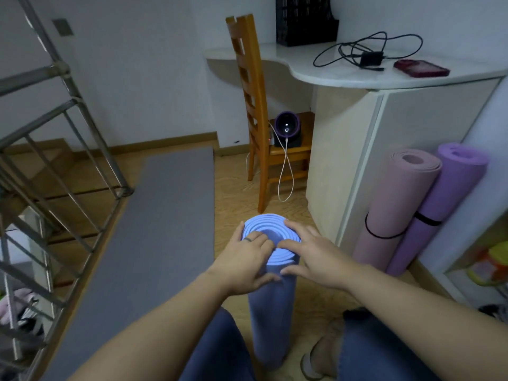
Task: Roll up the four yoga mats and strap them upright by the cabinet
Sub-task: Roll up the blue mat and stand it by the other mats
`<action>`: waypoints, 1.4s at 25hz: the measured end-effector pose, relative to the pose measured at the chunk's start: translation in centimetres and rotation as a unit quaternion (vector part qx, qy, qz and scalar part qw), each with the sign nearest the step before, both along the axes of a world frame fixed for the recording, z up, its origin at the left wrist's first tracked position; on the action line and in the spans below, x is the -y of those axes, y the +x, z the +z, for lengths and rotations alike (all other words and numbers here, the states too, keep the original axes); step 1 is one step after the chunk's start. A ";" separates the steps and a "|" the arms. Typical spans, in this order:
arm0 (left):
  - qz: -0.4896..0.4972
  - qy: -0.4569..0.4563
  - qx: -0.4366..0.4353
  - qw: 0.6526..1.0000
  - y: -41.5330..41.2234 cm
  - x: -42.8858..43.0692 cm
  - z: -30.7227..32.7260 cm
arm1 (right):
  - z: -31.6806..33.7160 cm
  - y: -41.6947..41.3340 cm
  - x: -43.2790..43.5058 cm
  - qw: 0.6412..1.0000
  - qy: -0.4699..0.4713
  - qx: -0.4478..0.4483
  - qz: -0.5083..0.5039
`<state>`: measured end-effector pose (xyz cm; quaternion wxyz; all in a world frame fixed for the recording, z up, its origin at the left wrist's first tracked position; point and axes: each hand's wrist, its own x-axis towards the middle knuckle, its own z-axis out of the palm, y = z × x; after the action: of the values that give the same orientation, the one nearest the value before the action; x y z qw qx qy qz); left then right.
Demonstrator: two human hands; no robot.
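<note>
A rolled blue yoga mat (272, 320) stands upright on the floor between my knees. My left hand (244, 259) and my right hand (313, 251) both grip its top end, fingers laid over the spiral. A pink rolled mat (395, 204) and a purple rolled mat (439, 210) lean upright against the white cabinet (351, 149), each with a black strap around it. A grey mat (154, 243) lies flat and unrolled on the floor to the left.
A wooden chair (255, 111) stands behind the blue mat, with a purple device and a white cable on its seat. A metal stair railing (63, 149) borders the left side. The countertop (343, 75) holds a charger, cables and a phone.
</note>
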<state>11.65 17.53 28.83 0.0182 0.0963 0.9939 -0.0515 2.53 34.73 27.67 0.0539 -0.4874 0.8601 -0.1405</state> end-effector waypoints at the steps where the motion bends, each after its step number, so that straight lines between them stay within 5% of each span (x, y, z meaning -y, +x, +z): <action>1: -0.026 0.009 -0.030 0.999 -0.8 -0.1 1.2 | 1.3 -0.7 -0.7 1.000 -0.008 0.000 -0.007; 12: -0.193 0.040 -0.246 0.949 -11.2 -11.4 24.5 | 23.2 -5.7 -13.9 0.962 -0.241 -0.029 -0.123; 21: -0.180 0.064 -0.323 0.927 -18.2 -26.6 38.6 | 34.1 -8.6 -26.5 0.863 -0.412 -0.131 -0.261; 24: -0.179 0.083 -0.321 0.926 -20.2 -30.7 40.5 | 34.8 -10.0 -31.9 0.865 -0.345 -0.150 -0.333; 27: -0.186 0.095 -0.317 0.925 -21.4 -34.6 41.9 | 34.1 -11.7 -38.7 0.861 -0.115 -0.194 -0.457; 29: -0.198 0.089 -0.318 0.923 -22.1 -37.0 42.3 | 33.5 -12.6 -43.3 0.818 0.016 -0.184 -0.544; 35: -0.240 0.091 -0.326 0.910 -25.0 -42.3 40.9 | 31.9 -16.0 -50.5 0.648 0.157 -0.056 -0.744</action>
<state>-13.39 59.87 69.69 -0.3285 0.3109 0.8919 0.0076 -13.43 85.25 59.59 -0.0410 0.3245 0.9445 0.0308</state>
